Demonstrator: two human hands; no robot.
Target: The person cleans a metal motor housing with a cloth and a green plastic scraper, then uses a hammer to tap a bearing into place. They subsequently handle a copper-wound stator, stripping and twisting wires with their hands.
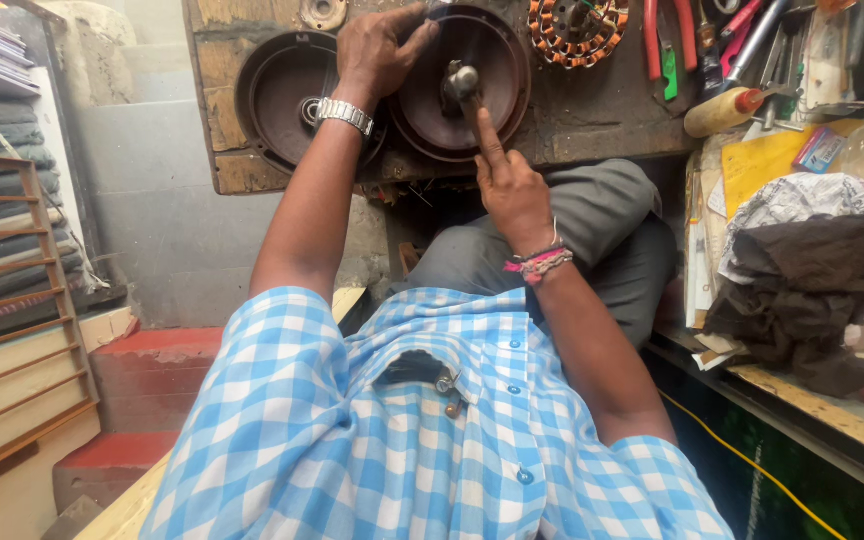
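Note:
My left hand [377,50], with a metal watch on its wrist, grips the upper left rim of a round dark brown motor cover [500,62] lying on a worn wooden board [252,170]. My right hand [512,185] is closed around the handle of a small hammer [462,82], the index finger stretched along the handle. The hammer's metal head sits over the centre of the cover. Coloured thread bands circle the right wrist.
A second round cover [282,95] lies left of the first. A copper-wound stator [577,30], red-handled pliers [667,40] and other tools crowd the board's far right. Dark cloths [802,280] and papers pile on a right shelf. A wooden rack [12,300] stands left.

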